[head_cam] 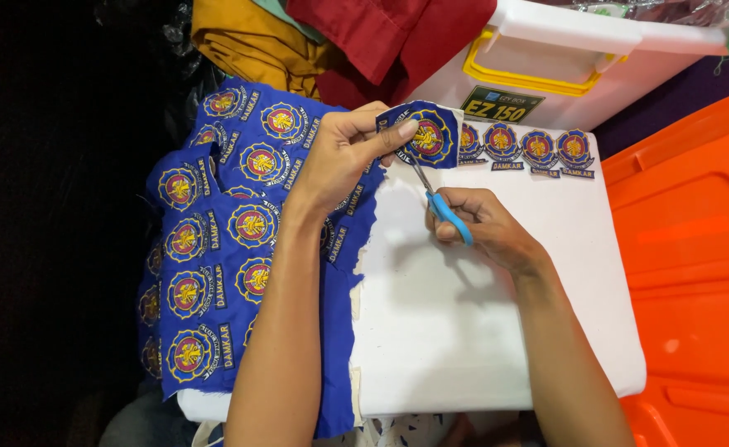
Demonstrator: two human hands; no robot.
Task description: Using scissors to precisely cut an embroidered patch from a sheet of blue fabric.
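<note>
Blue embroidered cloth [232,248], stitched all over with round red-and-gold emblem badges, lies draped over the left side of the white surface [480,331] and hangs down past its near edge. At the cloth's far right corner, one badge patch [430,136] is lifted off the surface by the left hand [344,153], whose thumb and fingers are pinched closed on the patch's left edge. The right hand [484,223] is curled closed around the blue handles of a small pair of scissors [439,199], and the slim metal blades point up and away toward the lower edge of the held patch, reaching it just beneath the left thumb. I cannot tell how far apart the blades stand.

Just beyond the held patch, a row of four cut-out badges [517,147] sits along the far edge of the surface, each with a small blue label strip below it. Behind that row stands a white plastic storage box [563,74] with a yellow handle latch. Mustard-yellow fabric [248,41] and dark red fabric [389,37] are piled beyond the cloth, at the far left. An orange plastic lid [695,248] fills the right side, beside the surface.
</note>
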